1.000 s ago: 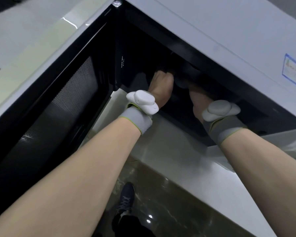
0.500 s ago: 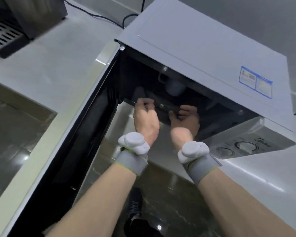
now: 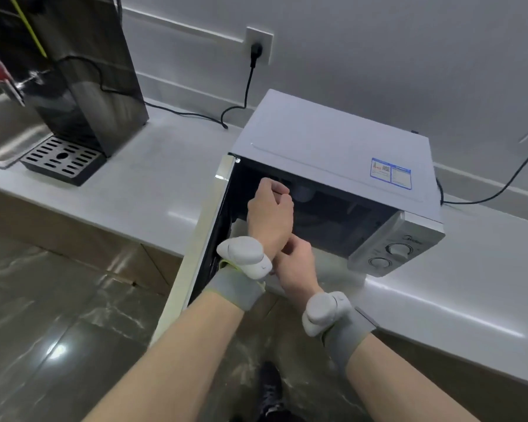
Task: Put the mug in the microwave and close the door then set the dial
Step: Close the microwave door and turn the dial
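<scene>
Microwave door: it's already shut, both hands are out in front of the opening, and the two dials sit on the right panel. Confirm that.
Not quite. The microwave door is open, swung out to the left; the head view shows the dark cavity exposed. The rest holds: the left hand and right hand are out in front of the opening, and the two dials sit on the right panel.

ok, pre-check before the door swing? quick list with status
1. Mug inside the cavity: pale rounded shape deep in the dark, likely the mug; cannot tell for sure.
2. Left hand out of the door's path: not ok, it is at the cavity opening.
3. Right hand out: just below the opening, cannot tell.
4. Both hands empty: fingers curled, cannot tell.
5. Microwave door free to swing: ok, wide open, nothing beside it.
6. Dials reachable: ok, both uncovered on the front panel.
</scene>
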Tool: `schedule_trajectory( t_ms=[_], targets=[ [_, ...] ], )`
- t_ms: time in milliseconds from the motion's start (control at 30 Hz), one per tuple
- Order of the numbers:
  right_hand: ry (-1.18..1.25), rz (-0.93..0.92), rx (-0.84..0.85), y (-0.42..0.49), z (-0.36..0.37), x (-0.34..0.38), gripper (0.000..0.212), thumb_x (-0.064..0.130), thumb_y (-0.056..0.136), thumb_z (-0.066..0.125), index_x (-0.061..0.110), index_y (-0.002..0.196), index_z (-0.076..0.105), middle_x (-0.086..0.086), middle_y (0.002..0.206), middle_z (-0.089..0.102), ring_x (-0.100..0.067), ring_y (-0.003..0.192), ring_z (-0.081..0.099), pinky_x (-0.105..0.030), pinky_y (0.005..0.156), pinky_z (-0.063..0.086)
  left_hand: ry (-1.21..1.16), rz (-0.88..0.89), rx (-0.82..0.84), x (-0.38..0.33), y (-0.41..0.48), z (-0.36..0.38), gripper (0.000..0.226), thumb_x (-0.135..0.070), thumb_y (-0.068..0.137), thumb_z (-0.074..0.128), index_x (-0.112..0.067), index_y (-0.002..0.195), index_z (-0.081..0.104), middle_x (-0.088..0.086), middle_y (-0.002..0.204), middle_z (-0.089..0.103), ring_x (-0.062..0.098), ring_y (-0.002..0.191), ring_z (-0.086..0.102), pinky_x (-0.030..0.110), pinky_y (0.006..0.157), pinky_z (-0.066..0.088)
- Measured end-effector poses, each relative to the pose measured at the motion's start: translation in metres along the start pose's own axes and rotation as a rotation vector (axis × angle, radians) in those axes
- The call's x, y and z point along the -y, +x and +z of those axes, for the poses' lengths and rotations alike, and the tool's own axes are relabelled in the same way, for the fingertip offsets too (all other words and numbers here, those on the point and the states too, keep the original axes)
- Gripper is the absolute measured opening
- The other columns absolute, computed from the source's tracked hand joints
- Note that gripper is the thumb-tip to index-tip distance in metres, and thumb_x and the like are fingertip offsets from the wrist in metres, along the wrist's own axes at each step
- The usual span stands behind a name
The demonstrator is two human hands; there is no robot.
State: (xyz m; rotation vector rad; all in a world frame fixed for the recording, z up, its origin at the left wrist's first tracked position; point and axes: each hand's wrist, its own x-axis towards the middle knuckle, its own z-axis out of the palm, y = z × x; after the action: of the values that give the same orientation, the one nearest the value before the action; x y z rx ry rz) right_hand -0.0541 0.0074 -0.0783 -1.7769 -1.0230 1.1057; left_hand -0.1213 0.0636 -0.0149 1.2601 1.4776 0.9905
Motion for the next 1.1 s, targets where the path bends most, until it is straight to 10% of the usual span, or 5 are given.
schedule_trajectory(
  t_ms=[233,400,600,1100],
  targets=[
    [0.114,-0.07,0.127,-0.039,0.022,0.05,0.025,0.031,0.096,0.068,0.01,0.084,0.068,0.001,0.053,0.062,-0.011,0.039,0.054,-0.021,0.041,0.044,0.365,0.324,0.107,-0.051,0.012,-0.068,0.014,-0.017,0.095,0.054,-0.022,0.097,0.067,-0.002,0.093,0.068,0.019,0.087,0.064,0.037,0.083,0.055],
    [-0.078,-0.111,0.207,-0.067,0.033,0.063,0.052,0.065,0.075,0.077,0.016,0.086,0.067,0.001,0.062,0.07,-0.008,0.047,0.06,-0.029,0.057,0.056,0.63,0.412,0.255,-0.034,0.013,-0.113,0.025,-0.009,0.089,0.061,-0.022,0.107,0.072,0.003,0.118,0.064,0.023,0.113,0.06,0.041,0.102,0.048],
    [-0.274,-0.094,0.211,-0.091,0.036,0.056,0.054,0.064,0.07,0.083,0.019,0.095,0.066,-0.005,0.092,0.074,-0.018,0.071,0.066,-0.045,0.077,0.062,0.734,0.402,0.335,-0.006,0.003,-0.133,0.022,-0.017,0.087,0.072,-0.023,0.109,0.073,0.0,0.124,0.06,0.022,0.117,0.059,0.045,0.104,0.048],
    [-0.135,-0.056,0.236,-0.104,0.049,0.041,0.053,0.064,0.06,0.085,0.02,0.083,0.067,0.007,0.065,0.062,-0.011,0.058,0.059,-0.043,0.067,0.062,0.666,0.425,0.264,0.018,0.003,-0.144,0.024,-0.029,0.088,0.074,-0.022,0.111,0.071,-0.005,0.141,0.059,0.02,0.131,0.055,0.041,0.109,0.043]
  ],
)
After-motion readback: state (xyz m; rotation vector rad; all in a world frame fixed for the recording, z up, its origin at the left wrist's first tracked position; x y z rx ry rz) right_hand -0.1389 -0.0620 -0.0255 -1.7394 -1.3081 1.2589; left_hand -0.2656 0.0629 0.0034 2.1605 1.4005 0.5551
